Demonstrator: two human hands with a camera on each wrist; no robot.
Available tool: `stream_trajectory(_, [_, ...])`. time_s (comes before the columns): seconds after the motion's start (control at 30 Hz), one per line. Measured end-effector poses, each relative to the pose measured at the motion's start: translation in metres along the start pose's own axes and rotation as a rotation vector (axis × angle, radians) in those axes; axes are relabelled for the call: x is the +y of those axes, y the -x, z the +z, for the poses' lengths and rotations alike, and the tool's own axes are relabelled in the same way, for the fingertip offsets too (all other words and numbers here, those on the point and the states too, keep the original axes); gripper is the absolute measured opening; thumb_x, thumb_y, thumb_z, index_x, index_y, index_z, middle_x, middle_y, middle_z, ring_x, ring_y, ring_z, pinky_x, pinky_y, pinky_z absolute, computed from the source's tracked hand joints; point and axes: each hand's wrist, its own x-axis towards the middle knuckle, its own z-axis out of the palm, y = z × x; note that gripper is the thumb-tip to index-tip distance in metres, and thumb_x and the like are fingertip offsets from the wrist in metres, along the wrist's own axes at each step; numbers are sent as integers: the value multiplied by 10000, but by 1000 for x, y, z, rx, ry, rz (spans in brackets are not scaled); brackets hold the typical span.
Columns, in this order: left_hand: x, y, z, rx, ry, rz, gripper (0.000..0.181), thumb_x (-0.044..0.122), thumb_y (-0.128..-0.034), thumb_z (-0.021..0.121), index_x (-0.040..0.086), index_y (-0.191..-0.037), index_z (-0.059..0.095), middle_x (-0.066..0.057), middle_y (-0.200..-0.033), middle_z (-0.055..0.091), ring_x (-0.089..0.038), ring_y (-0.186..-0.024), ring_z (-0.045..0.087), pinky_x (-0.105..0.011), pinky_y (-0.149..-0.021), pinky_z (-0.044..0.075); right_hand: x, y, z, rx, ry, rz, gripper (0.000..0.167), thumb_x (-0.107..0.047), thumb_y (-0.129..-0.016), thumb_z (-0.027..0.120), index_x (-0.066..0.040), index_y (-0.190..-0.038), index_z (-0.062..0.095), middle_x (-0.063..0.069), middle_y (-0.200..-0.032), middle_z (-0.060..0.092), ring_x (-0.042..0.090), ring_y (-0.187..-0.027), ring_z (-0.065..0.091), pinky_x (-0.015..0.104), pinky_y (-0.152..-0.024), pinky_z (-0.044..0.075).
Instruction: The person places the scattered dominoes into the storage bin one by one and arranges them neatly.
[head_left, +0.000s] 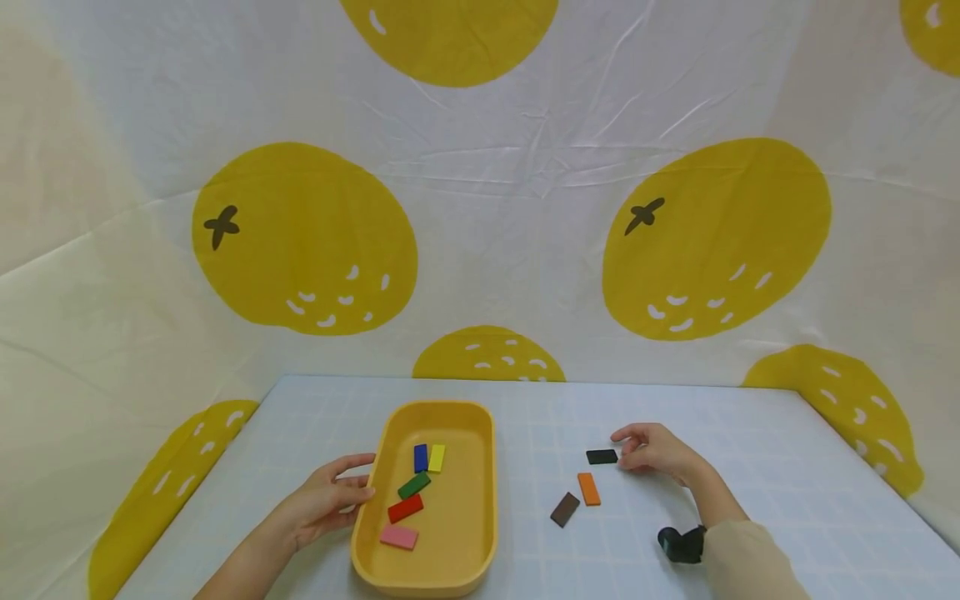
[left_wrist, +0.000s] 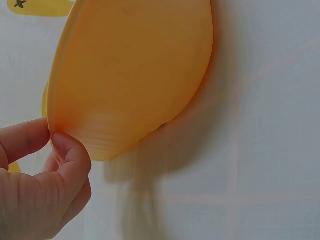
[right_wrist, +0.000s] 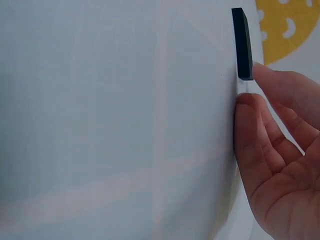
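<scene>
1. On a checked tabletop (head_left: 525, 567), five blocks (head_left: 412, 503) are lying inside the yellow tray (head_left: 461, 517); a black block (head_left: 602, 457), orange block (head_left: 588, 489) and brown block (head_left: 565, 510) are lying outside, seemingly what is remaining;
2. the left hand (head_left: 326, 504) is pinching the tray's left rim;
3. the right hand (head_left: 658, 450) is holding nothing, fingers parting at the black block's right end; contact unclear.

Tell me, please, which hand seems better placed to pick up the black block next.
Probably the right hand: it holds nothing and is right beside the black block, while the left hand, farther away, grips the yellow tray by its left rim.
</scene>
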Motion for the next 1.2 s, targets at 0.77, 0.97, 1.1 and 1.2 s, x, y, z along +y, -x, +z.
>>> stream_trajectory(0.77, [0, -2, 0, -14, -3, 9, 632, -52, -842, 619, -15, -1393, 310, -172, -1125, 567, -215, -863, 572, -345, -751, 528, -12, -2, 8, 62, 136, 48, 272, -43, -740, 753, 23, -983, 650, 49, -719, 488, 190, -707, 481, 296, -636, 409])
stream_trajectory(0.97, [-2, -3, -1, -22, 5, 9, 642, -45, -842, 626, -12, -1397, 305, -175, -1131, 557, -211, -869, 575, -354, -763, 528, -15, -4, 5, 120, 83, 45, 298, -58, -745, 752, 18, -1013, 646, 68, -802, 502, 202, -788, 496, 286, -681, 474])
stream_trajectory(1.1, [-2, -1, -2, -25, 3, 7, 641, -48, -845, 620, -18, -1398, 297, -178, -1129, 551, -212, -865, 578, -342, -747, 527, -25, -3, 4, 122, 15, 50, 310, -38, -762, 731, 43, -1046, 636, 88, -845, 502, 218, -815, 505, 296, -727, 522])
stream_trajectory(1.2, [-1, -1, -1, -9, -9, 4, 628, -42, -845, 623, -12, -1392, 316, -179, -1129, 555, -216, -858, 573, -327, -733, 523, -34, -3, 1, 110, -13, 40, 315, -28, -769, 721, 52, -1060, 630, 101, -879, 508, 230, -832, 505, 304, -744, 525])
